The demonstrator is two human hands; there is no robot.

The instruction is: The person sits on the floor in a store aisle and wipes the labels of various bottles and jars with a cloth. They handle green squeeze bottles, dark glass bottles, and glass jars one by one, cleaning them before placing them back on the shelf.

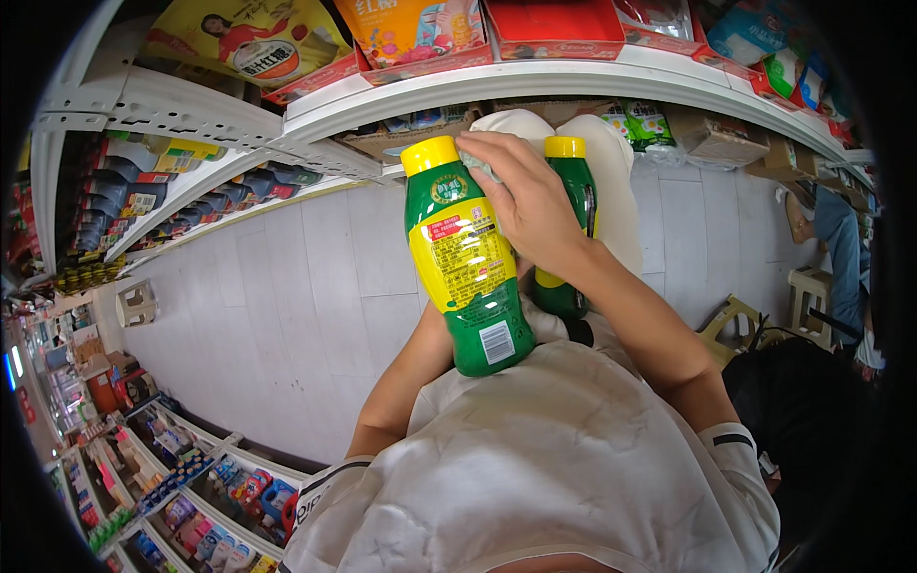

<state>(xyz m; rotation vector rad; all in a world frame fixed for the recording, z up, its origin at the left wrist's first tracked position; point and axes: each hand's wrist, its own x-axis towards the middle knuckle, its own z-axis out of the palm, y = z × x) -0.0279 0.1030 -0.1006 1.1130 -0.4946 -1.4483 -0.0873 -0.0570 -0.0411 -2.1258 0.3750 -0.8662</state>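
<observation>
A green plastic squeeze bottle (469, 272) with a yellow cap and a yellow printed label is held up, slightly tilted, above my lap. My left hand (525, 266) grips it from behind; the bottle hides nearly all of that hand. At the bottle's upper right side, my right hand (534, 197) presses a pale crumpled cloth or wipe (478, 165), mostly covered by the fingers, near the yellow cap. A second green bottle (571, 161) of the same kind lies on my lap against the white trousers (615, 208), partly behind my right hand and wrist.
White metal shelving (444, 86) crosses just ahead, bearing bags and red display boxes (555, 32). Bottles fill the shelves at left (114, 190). Cartons (716, 136) sit on the bottom shelf. Plastic stools (136, 302) stand on the tiled floor (308, 286). Another person's leg (838, 251) appears at right.
</observation>
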